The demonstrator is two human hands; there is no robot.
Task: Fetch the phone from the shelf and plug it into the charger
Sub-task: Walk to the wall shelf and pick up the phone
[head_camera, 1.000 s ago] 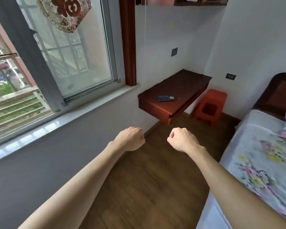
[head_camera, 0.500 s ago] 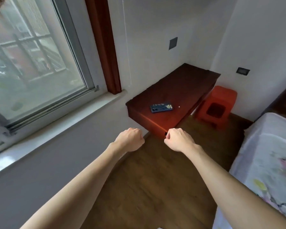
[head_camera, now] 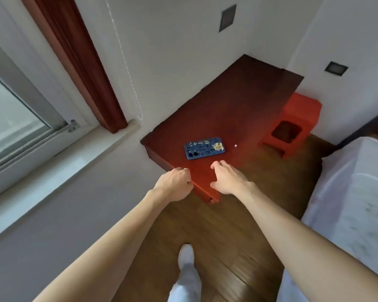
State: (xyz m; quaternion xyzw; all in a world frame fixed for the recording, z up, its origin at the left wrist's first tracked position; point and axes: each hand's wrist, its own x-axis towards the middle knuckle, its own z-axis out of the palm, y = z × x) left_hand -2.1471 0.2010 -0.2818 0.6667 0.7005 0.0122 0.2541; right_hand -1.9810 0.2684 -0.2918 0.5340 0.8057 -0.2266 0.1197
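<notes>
At the bottom centre of the frame a white shoe [head_camera: 185, 253] and a pale trouser leg are showing over the brown wooden floor [head_camera: 225, 247]. Both bare forearms are stretching up from the lower corners toward the middle. The left hand [head_camera: 175, 184] is sitting just left of centre with its fingers curled together into a loose fist, empty, its knuckles lying at the near edge of the dark red wooden shelf [head_camera: 231, 110]. The right hand [head_camera: 227, 180] is hanging just right of centre over the shelf's near corner, palm down, fingers spread apart and holding nothing.

Just above the hands, the phone [head_camera: 204, 148] is lying flat on the shelf's near end. It is showing a blue patterned case with dark raised markings, a yellow-and-white design toward its right end and two dark camera lenses at its lower left corner. Its long side is running roughly left to right. The right fingertips [head_camera: 215, 165] are pointing at it from just below, near but apart from it; the left fist is lower and to the left, also apart. A small pale speck [head_camera: 235, 145] is lying on the shelf just right of the phone.

Farther up and right, an orange plastic stool [head_camera: 297, 118] is standing beside the shelf. A bed [head_camera: 354, 192] with a pale cover is filling the right edge, and a window [head_camera: 13, 110] with a red curtain [head_camera: 79, 62] is filling the upper left.
</notes>
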